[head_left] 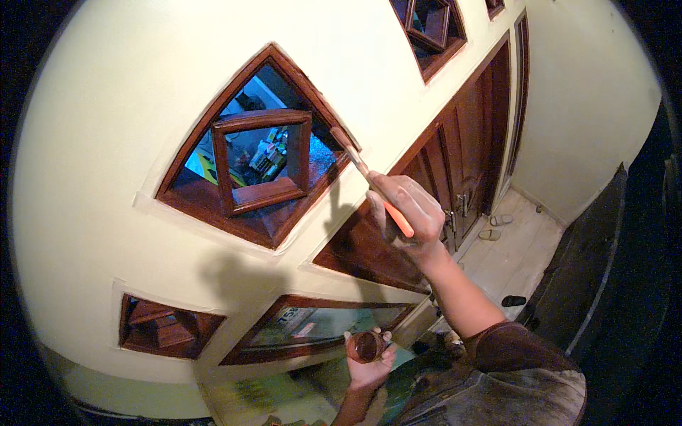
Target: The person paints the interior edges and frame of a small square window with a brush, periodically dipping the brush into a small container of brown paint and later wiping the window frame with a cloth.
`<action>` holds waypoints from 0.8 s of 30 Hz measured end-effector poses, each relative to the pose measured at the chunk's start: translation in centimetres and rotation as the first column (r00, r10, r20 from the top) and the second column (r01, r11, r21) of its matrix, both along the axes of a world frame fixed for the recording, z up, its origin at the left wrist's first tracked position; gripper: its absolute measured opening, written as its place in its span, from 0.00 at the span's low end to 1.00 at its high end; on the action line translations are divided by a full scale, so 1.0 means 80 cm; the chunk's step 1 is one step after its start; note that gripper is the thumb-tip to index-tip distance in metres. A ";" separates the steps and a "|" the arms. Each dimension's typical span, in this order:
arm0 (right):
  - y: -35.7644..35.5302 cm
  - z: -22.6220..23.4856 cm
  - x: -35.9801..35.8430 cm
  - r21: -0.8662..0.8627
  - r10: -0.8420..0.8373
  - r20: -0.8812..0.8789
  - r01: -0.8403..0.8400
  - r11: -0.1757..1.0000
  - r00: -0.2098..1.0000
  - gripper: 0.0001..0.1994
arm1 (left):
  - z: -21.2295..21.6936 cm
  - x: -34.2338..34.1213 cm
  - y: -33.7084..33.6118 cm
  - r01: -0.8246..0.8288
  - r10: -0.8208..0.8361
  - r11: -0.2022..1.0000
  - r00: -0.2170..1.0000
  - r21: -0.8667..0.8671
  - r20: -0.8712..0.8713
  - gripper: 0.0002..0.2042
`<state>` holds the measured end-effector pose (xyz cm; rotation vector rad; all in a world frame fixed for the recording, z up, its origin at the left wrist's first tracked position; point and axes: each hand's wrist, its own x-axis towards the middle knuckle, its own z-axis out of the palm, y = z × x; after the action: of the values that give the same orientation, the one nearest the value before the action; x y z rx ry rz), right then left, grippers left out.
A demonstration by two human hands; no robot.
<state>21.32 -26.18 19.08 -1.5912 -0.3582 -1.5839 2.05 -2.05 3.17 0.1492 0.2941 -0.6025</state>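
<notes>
A wide cream wall [92, 184] fills the left, its open stretch bending down to a small wooden window [167, 330] sunk in a pale border; above and right of that sits a larger brown window frame [234, 224], pointed at the top, its outer edges ringed by a narrow pale strip; inside it a square sash [266, 195] stands askew, leaving gaps along its sides; below, a framed glass pane [312, 324] runs slantwise, narrowing toward the right.

In front of that pane the left hand [371, 370] curls its fingers around a round cup [366, 346] of dark red-brown liquid, well below the large frame; a paintbrush [361, 166] slants across that frame's right edge, bristles at the wood, though how firmly they press I cannot tell; the right hand [415, 209] pinches its handle, fingers nearly closed, the orange end sticking out under the palm; bare wall spreads above the brush, up to another window [446, 59]; farther right come panelled doors [476, 135], pale slippers [490, 234] on the floor, and a dark barrier [593, 263].
</notes>
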 end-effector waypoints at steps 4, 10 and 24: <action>-0.001 0.008 0.017 -0.009 0.057 0.096 -0.056 0.998 0.994 0.19 | 0.004 -0.001 -0.013 -0.026 0.026 1.000 0.999 0.009 -0.036 0.36; 0.006 0.001 0.007 0.009 0.086 -0.026 -0.086 0.996 0.996 0.14 | -0.002 -0.003 -0.012 -0.010 0.010 1.000 1.000 0.006 -0.001 0.36; 0.014 -0.019 -0.004 0.046 0.146 -0.104 -0.141 0.989 0.984 0.13 | 0.000 -0.008 -0.017 -0.029 0.029 0.999 0.999 0.021 0.034 0.37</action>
<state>21.02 -25.02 17.56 -1.5775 -0.3736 -1.3827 1.44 -3.43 3.14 0.1755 0.2698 -0.5676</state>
